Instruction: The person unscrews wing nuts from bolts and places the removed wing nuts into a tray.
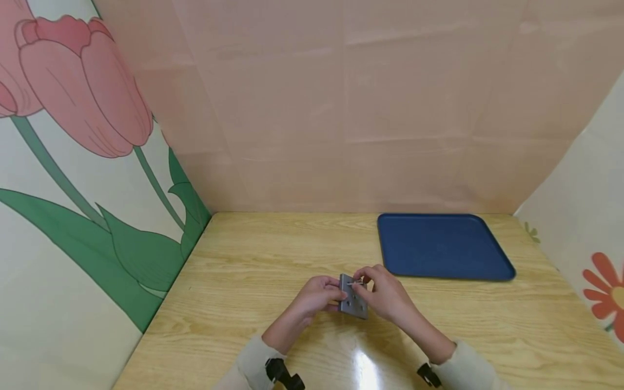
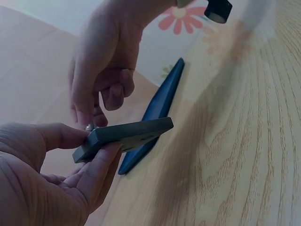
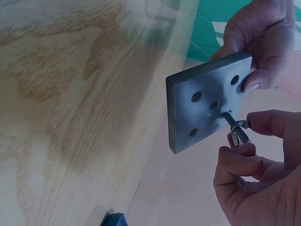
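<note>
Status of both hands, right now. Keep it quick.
Left hand: closed, gripping the metal plate near one edge.
Right hand: closed, pinching the wing nut on the threaded bolt.

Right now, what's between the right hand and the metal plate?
A bolt carrying a wing nut, the nut pinched by the right hand, the bolt's far end at the metal plate: right wrist view.
</note>
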Motion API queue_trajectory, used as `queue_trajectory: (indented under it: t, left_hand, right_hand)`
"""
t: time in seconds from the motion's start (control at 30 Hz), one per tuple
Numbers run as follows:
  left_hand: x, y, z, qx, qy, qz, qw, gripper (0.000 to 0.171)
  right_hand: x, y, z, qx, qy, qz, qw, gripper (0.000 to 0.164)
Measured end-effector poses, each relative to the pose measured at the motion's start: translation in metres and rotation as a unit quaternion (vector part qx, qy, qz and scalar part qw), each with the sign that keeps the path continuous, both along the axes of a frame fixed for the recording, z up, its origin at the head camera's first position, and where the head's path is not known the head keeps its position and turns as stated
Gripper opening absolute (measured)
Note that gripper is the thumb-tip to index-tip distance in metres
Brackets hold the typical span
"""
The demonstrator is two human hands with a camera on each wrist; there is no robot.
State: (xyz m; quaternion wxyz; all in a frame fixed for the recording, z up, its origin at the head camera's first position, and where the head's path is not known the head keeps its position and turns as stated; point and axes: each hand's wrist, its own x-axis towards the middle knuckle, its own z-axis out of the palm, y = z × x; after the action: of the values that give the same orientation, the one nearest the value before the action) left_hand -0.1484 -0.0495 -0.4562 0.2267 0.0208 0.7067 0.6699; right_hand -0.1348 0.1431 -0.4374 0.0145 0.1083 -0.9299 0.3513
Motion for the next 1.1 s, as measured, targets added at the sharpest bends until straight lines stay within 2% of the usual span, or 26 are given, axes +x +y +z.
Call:
queue_trajectory:
  t: [0.43, 0.83, 1.1]
  left_hand:
    - [-0.0006, 0.0017, -0.0026, 0.0, 0.008, 0.005, 1.0, 0.024]
    - [-0.0009, 0.0021, 0.0, -0.003, 0.005, 0.008, 0.9999, 0.023]
    - [-0.0023, 0.0018, -0.0013, -0.004, 0.003, 0.011, 0.9999, 0.023]
  right_hand:
    - [0.0017, -0.0022, 0.0019, -0.004, 0.024, 0.016, 1.0, 0.019]
    - [0.0026, -0.0029, 0.0041, -0.005, 0.031, 0.025, 0.999, 0.016]
    - [-0.004, -0.0017, 0.0029, -0.005, 0.048, 0.003, 0.999, 0.013]
